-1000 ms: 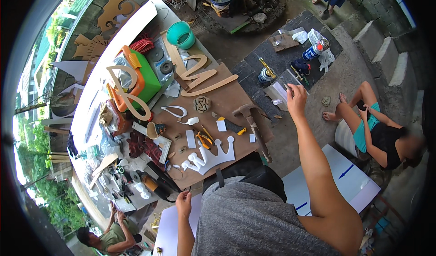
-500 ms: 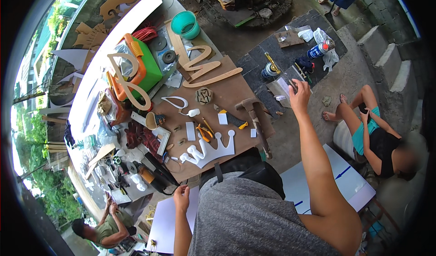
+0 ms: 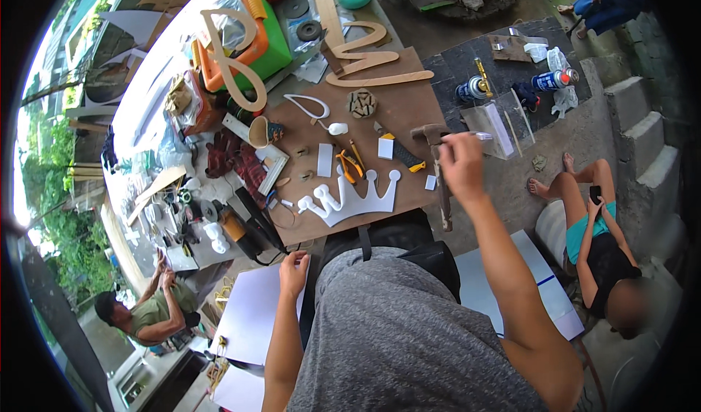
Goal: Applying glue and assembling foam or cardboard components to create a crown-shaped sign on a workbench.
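The two hands are held well apart. The right hand is raised beside the hammer, its fingers drawn together; whether anything small is pinched there, or the hammer touched, cannot be told. The left hand is hung low by the table's near edge, fingers curled, over a white sheet; whether it is empty cannot be told either. The hammer is laid along the right side of the brown board, probably so that its handle is offered toward the body. The white crown is laid flat at the near edge, points outward, where it can be reached easily. Pliers and a knife are left just beyond it, seemingly for convenience. Two canisters are stood or laid on the dark table, perhaps to spare the board's space.
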Motion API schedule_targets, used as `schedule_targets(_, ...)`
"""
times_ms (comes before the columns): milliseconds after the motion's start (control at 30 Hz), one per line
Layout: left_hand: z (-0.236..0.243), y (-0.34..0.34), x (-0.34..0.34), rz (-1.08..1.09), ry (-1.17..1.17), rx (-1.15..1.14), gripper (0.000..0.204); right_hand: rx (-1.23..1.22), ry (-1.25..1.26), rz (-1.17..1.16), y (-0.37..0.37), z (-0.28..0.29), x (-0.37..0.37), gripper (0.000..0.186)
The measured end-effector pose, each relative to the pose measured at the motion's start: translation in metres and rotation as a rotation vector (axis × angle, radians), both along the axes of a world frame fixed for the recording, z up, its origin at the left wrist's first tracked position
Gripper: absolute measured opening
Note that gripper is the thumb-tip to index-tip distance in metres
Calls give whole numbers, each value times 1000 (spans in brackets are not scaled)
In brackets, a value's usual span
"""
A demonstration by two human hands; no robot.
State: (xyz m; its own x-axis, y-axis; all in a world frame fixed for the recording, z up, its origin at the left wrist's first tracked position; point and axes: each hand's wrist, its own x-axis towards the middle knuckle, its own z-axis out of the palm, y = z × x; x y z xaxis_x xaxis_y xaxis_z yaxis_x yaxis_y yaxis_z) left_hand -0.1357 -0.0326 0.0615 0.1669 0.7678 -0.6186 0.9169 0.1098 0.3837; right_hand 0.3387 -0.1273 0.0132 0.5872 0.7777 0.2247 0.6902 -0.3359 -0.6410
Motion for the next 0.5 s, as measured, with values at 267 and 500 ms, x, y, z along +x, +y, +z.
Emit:
schedule_targets(267,-17,2,-11,-32,-65,84,22,-374,-134,51,29,-29,-88,64)
schedule_targets(500,-36,19,-7,-67,-184,290,16,-510,-203,30,35,-53,-88,57)
